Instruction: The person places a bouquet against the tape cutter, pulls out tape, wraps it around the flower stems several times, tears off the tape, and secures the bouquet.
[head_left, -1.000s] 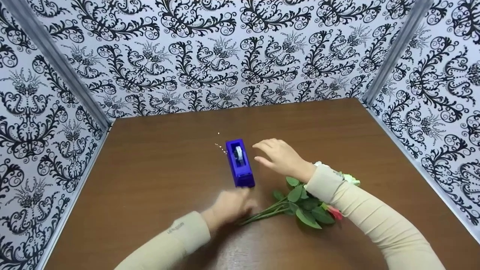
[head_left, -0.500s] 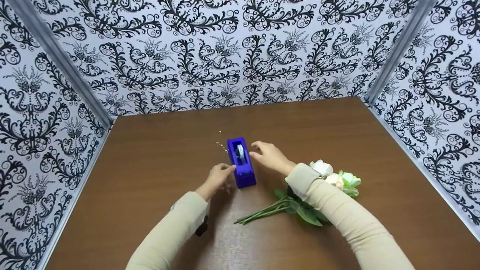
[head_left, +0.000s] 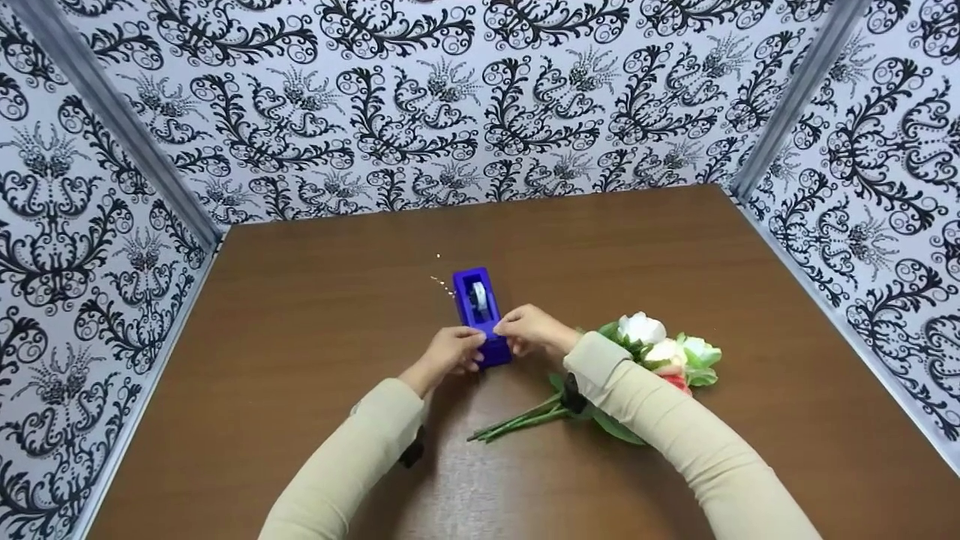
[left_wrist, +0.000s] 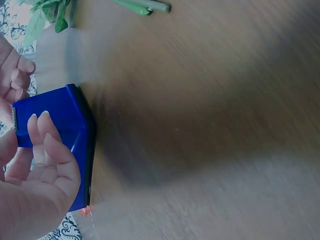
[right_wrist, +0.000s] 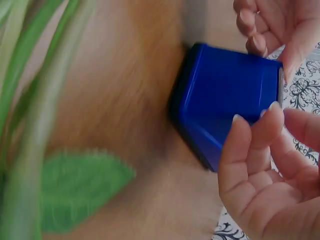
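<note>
Left hand point(head_left: 448, 352), left of the blue dispenser point(right_wrist: 227, 82): fingertips together. We had it standing between both hands, cutter point(left_wrist: 14, 119) end nearest us, presumably for reach. Right hand point(head_left: 538, 330), right of it: same; couldn't tell what was pinched. Flowers point(head_left: 666, 351) lay farther right.

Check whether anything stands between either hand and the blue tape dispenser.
Nothing visible does. The left hand and right hand both have their fingertips at the near end of the blue tape dispenser. The flowers lie off to its right, not between it and either hand.
</note>
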